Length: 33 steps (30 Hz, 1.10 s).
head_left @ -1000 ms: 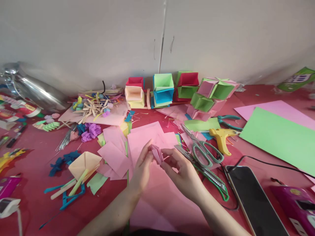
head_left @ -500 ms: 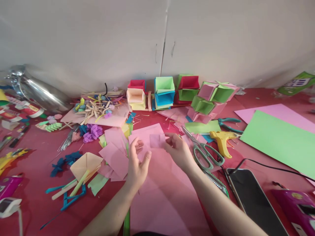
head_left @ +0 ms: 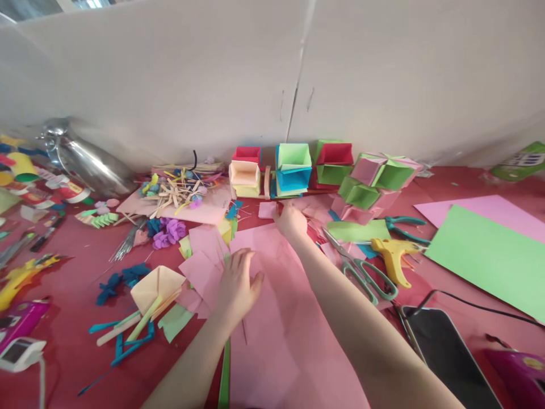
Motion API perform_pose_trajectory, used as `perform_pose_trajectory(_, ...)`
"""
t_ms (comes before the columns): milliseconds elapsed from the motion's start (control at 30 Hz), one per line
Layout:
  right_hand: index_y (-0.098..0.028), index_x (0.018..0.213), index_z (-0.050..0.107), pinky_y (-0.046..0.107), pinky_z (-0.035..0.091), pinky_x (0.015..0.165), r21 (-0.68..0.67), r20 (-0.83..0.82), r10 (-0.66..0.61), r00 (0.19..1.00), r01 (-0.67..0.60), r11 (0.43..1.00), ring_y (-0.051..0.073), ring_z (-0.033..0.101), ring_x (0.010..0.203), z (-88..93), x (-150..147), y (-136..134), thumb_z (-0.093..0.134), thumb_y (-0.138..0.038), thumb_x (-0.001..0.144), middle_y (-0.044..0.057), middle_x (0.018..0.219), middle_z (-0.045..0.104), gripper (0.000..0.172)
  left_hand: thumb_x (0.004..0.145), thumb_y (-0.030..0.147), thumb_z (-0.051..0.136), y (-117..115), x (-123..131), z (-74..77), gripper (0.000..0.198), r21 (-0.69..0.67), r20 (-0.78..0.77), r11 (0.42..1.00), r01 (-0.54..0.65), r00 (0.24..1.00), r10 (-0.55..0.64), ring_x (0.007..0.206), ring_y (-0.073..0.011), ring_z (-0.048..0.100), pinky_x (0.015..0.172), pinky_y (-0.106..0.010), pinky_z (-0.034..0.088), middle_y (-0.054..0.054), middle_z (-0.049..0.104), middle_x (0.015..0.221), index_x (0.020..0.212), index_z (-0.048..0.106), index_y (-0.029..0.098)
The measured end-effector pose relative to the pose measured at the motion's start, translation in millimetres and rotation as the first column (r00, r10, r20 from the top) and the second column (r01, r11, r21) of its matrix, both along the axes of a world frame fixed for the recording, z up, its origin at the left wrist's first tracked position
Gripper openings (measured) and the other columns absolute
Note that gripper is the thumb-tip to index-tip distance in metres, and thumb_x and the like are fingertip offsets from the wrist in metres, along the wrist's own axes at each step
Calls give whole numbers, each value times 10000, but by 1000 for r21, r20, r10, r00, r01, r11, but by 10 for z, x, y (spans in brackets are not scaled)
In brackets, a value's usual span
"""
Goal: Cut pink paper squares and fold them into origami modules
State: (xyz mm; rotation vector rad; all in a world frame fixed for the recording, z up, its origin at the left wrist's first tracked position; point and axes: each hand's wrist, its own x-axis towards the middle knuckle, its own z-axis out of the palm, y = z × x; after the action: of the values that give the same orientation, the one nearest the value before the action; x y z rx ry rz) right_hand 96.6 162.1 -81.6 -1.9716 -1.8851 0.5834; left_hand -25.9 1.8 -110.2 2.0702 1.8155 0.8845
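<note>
1. Small pink paper piece (head_left: 267, 211): upper middle of frame, below the row of folded paper boxes (head_left: 293, 179). Flat-looking, near square where visible. Upper and lower edges run about level with the frame; plain left edge faces frame left. Right end hidden by fingers, so long axis cannot be told. Nor can I tell whether it rests on the surface (head_left: 76, 278) or just above.
2. Right hand (head_left: 292, 221): reached to upper middle, forearm slanting up from lower right. Fingers narrow, at the piece's right end; firm pinch or mere touch, cannot tell.
3. Left hand (head_left: 239, 283): centre of frame, lower than the right. Fingers loosely curved, thumb set well apart, grip empty. Fingers point up the frame.
4. Large pink sheet (head_left: 272, 346): beneath both forearms, long axis running from bottom edge up to mid-frame.
5. Scissors (head_left: 352, 264): right of centre, tips toward upper left, handle loops toward lower right. Yellow glue gun (head_left: 392, 254) just beyond, farther right.
6. Smaller pink papers (head_left: 203, 271): overlapping at odd angles, just left of the left hand.
</note>
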Motion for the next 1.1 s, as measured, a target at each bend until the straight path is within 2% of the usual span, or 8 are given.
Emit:
perform_pose_trajectory(67, -52, 1137, 521, 406, 456, 802, 53, 43, 41, 998, -44, 998, 326, 581, 1038, 104, 91, -149, 462, -248, 891, 243, 1114, 590, 319, 829, 161, 514, 8, -27, 9, 306, 15, 5, 1000, -5, 1000, 5, 1128, -277, 497, 944, -462, 425, -136, 552, 1128, 1128, 453, 167)
perform_pose_trajectory(300, -216, 982, 635, 257, 473, 730, 66, 88, 343, 935, -349, 935, 168, 641, 856, 171, 543, -965, 575, -212, 815, 36, 976, 677, 177, 850, 165, 473, -8, -175, 95, 202, -25, -7, 1000, 4, 1000, -4, 1080, -250, 559, 918, -413, 457, -113, 608, 1096, 1045, 524, 176)
perform_pose_trajectory(500, -124, 1010, 586, 368, 461, 742, 76, 254, 185, 949, -210, 975, 290, 609, 947, -102, 416, -932, 579, -377, 815, 160, 985, 649, 319, 815, 124, 504, -41, -119, 63, 239, -128, -145, 987, 97, 983, -116, 1048, -255, 572, 893, -404, 465, -96, 630, 1088, 1040, 562, 180)
perform_pose_trajectory(667, -148, 928, 615, 316, 451, 692, 58, 339, 112, 934, -140, 988, 237, 635, 818, -53, 531, -739, 454, -137, 850, 129, 874, 665, 180, 802, 141, 535, -34, -107, 44, 206, -122, -163, 985, 119, 977, -138, 1023, -281, 577, 862, -427, 478, -102, 631, 1086, 997, 587, 176)
perform_pose_trajectory(833, -114, 1249, 480, 458, 408, 871, 205, 395, 10, 919, -98, 974, 348, 477, 1128, 105, 818, -1028, 459, -190, 865, 207, 1283, 494, 393, 819, 131, 514, -13, -154, 43, 215, -108, -93, 987, 116, 988, -126, 1045, -267, 575, 901, -417, 464, -105, 636, 1089, 1023, 574, 163)
perform_pose_trajectory(900, -155, 1223, 519, 453, 401, 920, 240, 346, 185, 920, -277, 930, 316, 478, 1135, 74, 831, -1268, 527, -254, 853, 159, 1271, 528, 383, 837, 131, 486, -2, -173, 46, 226, -94, -58, 990, 108, 992, -114, 1054, -245, 574, 911, -396, 460, -98, 636, 1092, 1047, 561, 167)
perform_pose_trajectory(1000, -185, 1216, 538, 449, 403, 959, 217, 167, 628, 760, -650, 728, 283, 499, 1147, -70, 758, -1626, 703, -377, 728, 120, 1231, 583, 549, 850, 146, 467, 19, -192, 44, 209, -75, -24, 992, 101, 994, -104, 1030, -231, 583, 898, -380, 464, -87, 645, 1050, 1031, 567, 179)
perform_pose_trajectory(1100, -209, 1186, 566, 403, 440, 929, 242, 81, 721, 688, -715, 656, 248, 533, 1121, -200, 680, -1834, 721, -357, 723, 90, 1188, 618, 510, 846, 158, 476, 44, -199, 21, 187, -73, -6, 991, 112, 994, -112, 1003, -229, 593, 885, -376, 468, -82, 652, 1008, 994, 587, 185)
